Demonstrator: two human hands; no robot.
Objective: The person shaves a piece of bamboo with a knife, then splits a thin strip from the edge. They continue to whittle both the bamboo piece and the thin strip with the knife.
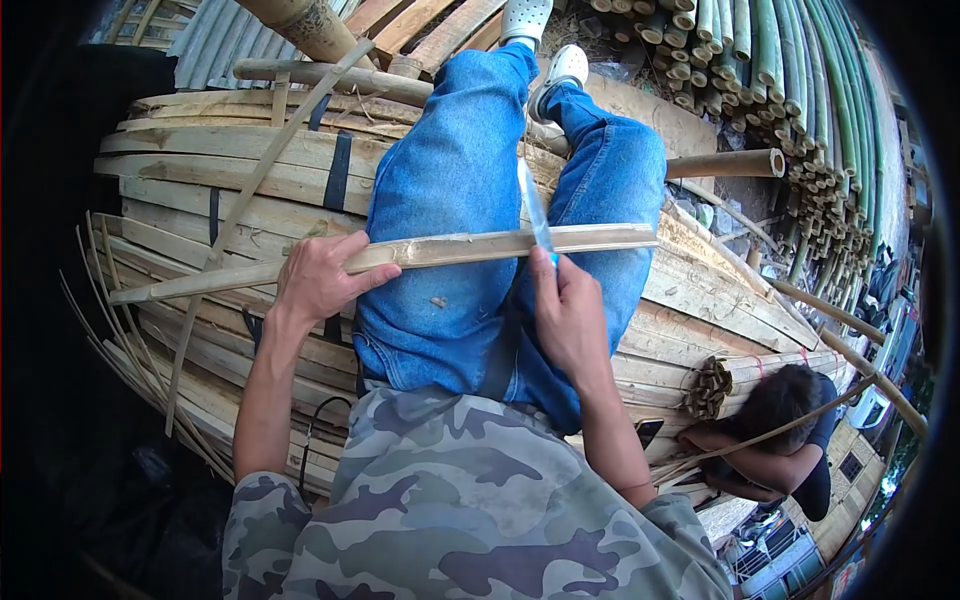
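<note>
Across my thighs lies a split bamboo strip (450, 249), its right end over my right knee and its left end past my left wrist. My left hand (322, 272) is closed around the strip left of its middle, with the thumb along the near edge. A knife (533, 203) with a bright, narrow blade is in my right hand (568, 308), which is closed on its handle. The blade points away from me and crosses the strip, touching or very close to it. Most of the knife's handle is hidden by my fingers.
I sit on a platform of bamboo slats (210, 150). Thin strips (100, 290) stick out at the left, and a long slat (255, 185) leans there. Stacked bamboo poles (790, 90) fill the upper right. Another person (775, 430) bends forward at the right, beside a slat bundle (740, 378).
</note>
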